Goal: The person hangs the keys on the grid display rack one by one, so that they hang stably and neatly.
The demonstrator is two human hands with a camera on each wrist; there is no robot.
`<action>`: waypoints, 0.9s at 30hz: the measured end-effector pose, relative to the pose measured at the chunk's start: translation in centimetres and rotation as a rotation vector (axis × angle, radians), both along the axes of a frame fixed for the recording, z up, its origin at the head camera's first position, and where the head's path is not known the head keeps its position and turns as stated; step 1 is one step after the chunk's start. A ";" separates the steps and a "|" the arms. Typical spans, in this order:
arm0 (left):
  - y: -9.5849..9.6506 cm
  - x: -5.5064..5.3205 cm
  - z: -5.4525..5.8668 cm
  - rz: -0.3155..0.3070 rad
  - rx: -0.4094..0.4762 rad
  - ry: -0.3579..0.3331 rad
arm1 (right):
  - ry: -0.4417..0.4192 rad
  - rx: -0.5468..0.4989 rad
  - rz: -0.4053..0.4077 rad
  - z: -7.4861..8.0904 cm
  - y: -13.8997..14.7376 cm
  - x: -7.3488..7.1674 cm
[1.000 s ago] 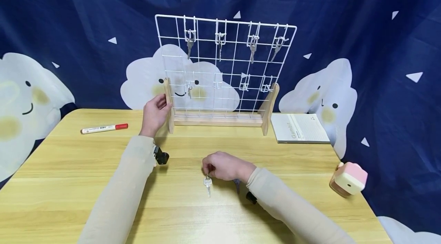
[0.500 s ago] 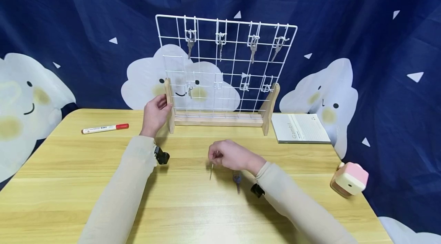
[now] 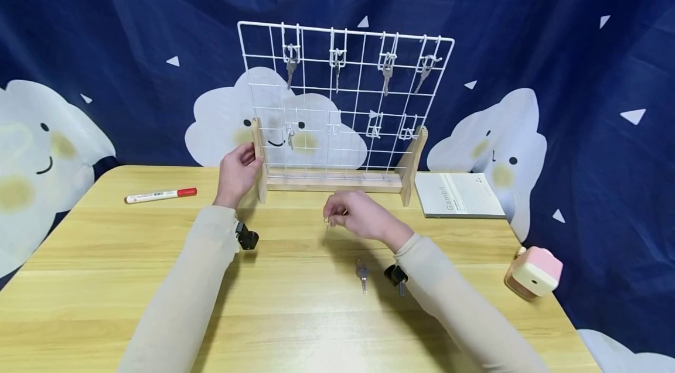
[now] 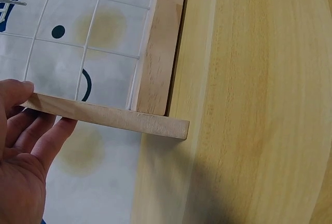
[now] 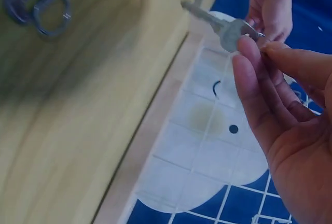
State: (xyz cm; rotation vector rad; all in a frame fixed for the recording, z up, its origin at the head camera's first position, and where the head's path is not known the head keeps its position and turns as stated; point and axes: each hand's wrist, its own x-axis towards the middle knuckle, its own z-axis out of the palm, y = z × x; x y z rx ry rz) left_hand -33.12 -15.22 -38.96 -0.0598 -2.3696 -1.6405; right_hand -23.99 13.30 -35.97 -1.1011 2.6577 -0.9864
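My left hand [image 3: 237, 177] grips the left wooden upright [image 4: 114, 117] of a white wire grid rack [image 3: 333, 188], thumb on one face and fingers on the other. Over the table in front of the rack, my right hand [image 3: 361, 215] pinches a silver key [image 5: 231, 33] near its ring, between thumb and fingertips. The key's blade points away from the fingers. Below that hand another key [image 3: 362, 273] lies on the table. One more key [image 3: 401, 289] is partly hidden by the right wrist camera.
Several keys hang from the rack's upper hooks, such as the leftmost key [image 3: 291, 73]; a small key [image 3: 290, 139] hangs lower left. A red-capped marker [image 3: 160, 195] lies left, a notepad [image 3: 459, 194] right of the rack, and a pink-and-cream pencil sharpener [image 3: 535, 273] at the right edge.
My right hand has moved away from me toward the rack, carrying the key. The keys on the table beneath it have come into view. My left hand has stayed on the upright.
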 end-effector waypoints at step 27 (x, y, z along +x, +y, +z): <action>-0.1 -0.1 -0.3 0.004 0.008 0.017 | 0.026 -0.252 -0.235 3.4 0.5 -3.5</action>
